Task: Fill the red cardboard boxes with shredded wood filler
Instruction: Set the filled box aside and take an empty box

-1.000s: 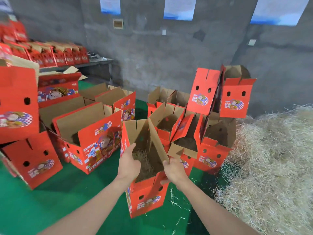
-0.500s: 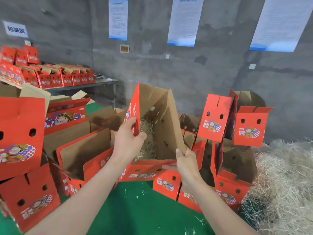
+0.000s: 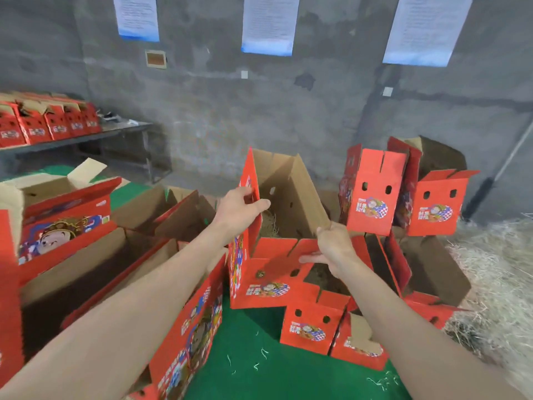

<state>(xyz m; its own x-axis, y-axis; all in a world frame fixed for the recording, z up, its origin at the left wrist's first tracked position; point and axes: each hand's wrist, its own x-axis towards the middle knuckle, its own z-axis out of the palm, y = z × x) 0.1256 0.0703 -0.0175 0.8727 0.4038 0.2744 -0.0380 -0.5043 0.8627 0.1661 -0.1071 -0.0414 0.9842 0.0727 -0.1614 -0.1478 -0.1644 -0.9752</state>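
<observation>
I hold an open red cardboard box [image 3: 268, 281] in the air over the other boxes at the middle of the view. A tuft of shredded wood filler [image 3: 269, 223] shows inside it. My left hand [image 3: 238, 210] grips the box's upright left flap, thumb inside. My right hand [image 3: 331, 249] holds the near right edge, thumb on the rim and fingers spread on the red front flap. A big heap of pale wood filler [image 3: 501, 278] lies on the floor at the right.
Several open red boxes [image 3: 372, 194] crowd the green floor [image 3: 259, 356] ahead and to the right, some stacked. Larger open cartons [image 3: 66, 226] stand at the left. A metal table [image 3: 124, 134] with a row of red boxes lines the grey wall at the back left.
Both hands have lifted the box from the floor and carried it up and away from me, over the other boxes. My view has tilted upward toward the wall.
</observation>
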